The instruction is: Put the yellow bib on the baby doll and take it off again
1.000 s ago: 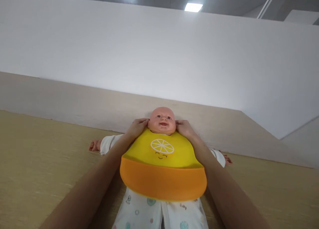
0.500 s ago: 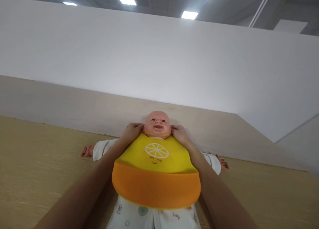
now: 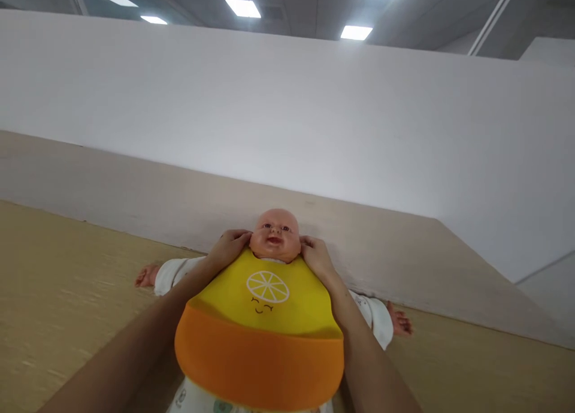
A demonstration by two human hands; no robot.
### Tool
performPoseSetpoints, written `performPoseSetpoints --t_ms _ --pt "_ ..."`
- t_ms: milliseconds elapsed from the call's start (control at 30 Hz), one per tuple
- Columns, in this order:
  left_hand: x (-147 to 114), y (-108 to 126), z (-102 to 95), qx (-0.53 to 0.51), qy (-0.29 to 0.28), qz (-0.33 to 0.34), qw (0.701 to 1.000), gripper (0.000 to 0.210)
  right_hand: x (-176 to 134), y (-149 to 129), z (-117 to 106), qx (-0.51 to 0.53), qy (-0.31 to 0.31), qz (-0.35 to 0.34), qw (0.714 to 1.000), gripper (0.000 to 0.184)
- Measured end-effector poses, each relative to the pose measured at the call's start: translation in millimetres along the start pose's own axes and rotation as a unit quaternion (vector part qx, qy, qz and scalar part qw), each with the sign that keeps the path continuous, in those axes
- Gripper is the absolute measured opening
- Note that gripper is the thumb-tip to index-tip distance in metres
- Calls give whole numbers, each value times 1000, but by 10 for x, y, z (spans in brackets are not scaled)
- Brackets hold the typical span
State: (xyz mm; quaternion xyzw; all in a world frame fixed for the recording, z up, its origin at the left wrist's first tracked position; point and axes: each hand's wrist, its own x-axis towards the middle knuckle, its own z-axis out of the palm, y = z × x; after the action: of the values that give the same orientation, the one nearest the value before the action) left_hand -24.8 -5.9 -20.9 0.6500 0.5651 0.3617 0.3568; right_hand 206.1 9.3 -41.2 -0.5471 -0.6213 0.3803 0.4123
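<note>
A baby doll (image 3: pixel 275 232) in a white printed outfit faces me, its back toward a low panel and its arms spread out sideways. Over its chest lies a yellow bib (image 3: pixel 291 305) with a white citrus slice, a smiling face and a deep orange pocket (image 3: pixel 260 362). My left hand (image 3: pixel 230 245) is closed at the bib's neck strap, on the left of the doll's neck. On the other side, my right hand (image 3: pixel 317 256) grips the strap likewise. The fingertips of both hands and the strap's ends are hidden behind the doll's neck.
Behind the doll runs a low beige panel (image 3: pixel 135 179), with a white wall (image 3: pixel 251 107) rising above it. The doll rests on a yellowish wood-like surface (image 3: pixel 54 281). Bright ceiling lights (image 3: pixel 243 8) show at the top.
The view has shifted and tilted slightly, so the doll and bib appear lower and a little to the left. Both hands stay at the doll's neck.
</note>
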Motion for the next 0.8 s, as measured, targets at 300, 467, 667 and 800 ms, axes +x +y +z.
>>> performPoseSetpoints --t_ms 300,467,667,800 --pt "-9 4 16 4 15 -6 1000 48 -22 -34 -10 -5 -11 7 1000 36" --pt "-107 -16 -63 58 78 -32 995 61 -205 -124 -131 -58 8 10 998 37" --pt "-559 -104 -434 210 103 169 957 40 -980 -209 -582 -197 51 -77 976 37" --pt "-905 -270 -675 329 52 254 908 44 -1480 -214 -756 -342 25 -115 932 43"
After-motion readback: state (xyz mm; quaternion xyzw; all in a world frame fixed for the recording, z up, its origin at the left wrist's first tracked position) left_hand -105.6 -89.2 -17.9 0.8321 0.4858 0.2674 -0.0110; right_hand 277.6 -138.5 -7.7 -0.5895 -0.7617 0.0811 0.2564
